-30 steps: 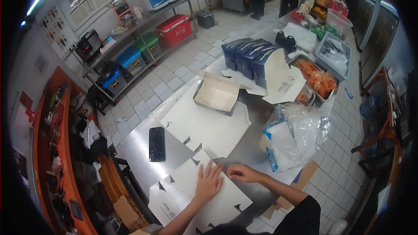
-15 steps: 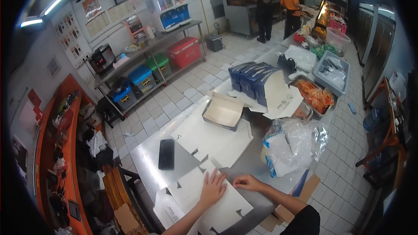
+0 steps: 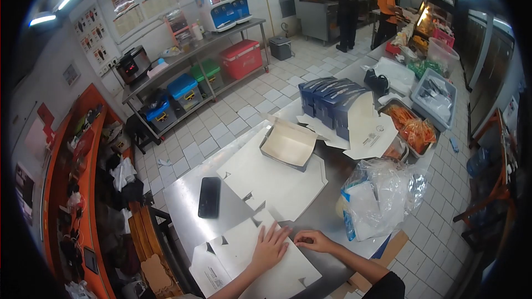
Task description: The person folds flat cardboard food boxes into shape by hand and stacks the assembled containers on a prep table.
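A flat white cardboard box blank [image 3: 252, 252] with cut slots lies at the near edge of the metal table. My left hand [image 3: 270, 249] rests flat on it, fingers spread. Beside it, my right hand [image 3: 313, 241] is closed, thumb and fingertips pinched at the blank's right edge; the palm side is hidden. Just beyond lies a stack of flat white blanks [image 3: 277, 191], with an open, folded box [image 3: 288, 143] on top. A black phone [image 3: 209, 197] lies on the table to the left of my hands.
Folded dark-blue boxes [image 3: 332, 102] stand farther back, near a clear plastic bag [image 3: 382, 199] of white items. Trays of orange food [image 3: 410, 124] and a grey bin [image 3: 435, 97] line the right side. Two people [image 3: 347, 8] stand at the back. A shelf [image 3: 194, 61] runs along the left wall.
The camera view has shifted slightly. My right hand has come in against the blank's edge, its fingers more curled. My left hand stays flat on the blank.
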Demonstrator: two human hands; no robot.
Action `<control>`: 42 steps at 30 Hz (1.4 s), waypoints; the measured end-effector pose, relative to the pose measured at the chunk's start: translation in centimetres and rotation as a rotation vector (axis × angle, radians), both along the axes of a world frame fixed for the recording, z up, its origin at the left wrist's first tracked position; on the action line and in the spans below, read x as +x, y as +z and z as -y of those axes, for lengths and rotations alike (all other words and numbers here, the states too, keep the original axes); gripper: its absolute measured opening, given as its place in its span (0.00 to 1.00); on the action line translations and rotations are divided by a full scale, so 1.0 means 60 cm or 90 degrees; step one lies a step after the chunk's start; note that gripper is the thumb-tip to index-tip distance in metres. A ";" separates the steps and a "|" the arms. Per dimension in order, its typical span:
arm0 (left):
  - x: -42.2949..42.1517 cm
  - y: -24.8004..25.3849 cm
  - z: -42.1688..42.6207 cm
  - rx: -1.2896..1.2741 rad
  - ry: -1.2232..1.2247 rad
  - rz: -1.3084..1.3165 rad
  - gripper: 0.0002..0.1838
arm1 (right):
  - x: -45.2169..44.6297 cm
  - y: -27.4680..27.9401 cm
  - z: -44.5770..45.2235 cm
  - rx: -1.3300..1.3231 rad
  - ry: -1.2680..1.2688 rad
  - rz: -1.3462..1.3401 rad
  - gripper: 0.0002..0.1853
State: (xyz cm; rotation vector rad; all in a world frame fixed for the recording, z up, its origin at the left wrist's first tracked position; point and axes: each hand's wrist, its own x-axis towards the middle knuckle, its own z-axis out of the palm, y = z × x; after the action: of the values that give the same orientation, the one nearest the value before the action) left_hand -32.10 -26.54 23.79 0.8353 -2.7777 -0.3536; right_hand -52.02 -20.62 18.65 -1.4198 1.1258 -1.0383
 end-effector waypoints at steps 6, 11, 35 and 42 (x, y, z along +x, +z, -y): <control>-0.003 -0.005 0.007 0.030 0.001 0.037 0.21 | -0.006 0.004 0.015 0.072 0.134 0.128 0.06; -0.005 -0.005 0.007 0.040 0.024 0.025 0.21 | 0.001 0.012 0.016 -0.002 0.105 0.083 0.04; 0.132 0.029 0.050 0.601 0.382 -0.797 0.12 | 0.143 0.095 -0.098 -0.028 -0.325 -0.378 0.17; 0.353 0.054 -0.068 0.411 0.533 -0.646 0.09 | 0.157 0.153 -0.107 0.062 -0.320 -0.351 0.15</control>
State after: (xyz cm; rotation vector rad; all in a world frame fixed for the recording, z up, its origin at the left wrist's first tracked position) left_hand -10.91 -22.46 27.05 1.3383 -1.2376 -1.1155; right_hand -42.60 -14.18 27.81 -1.4164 1.9820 -0.9259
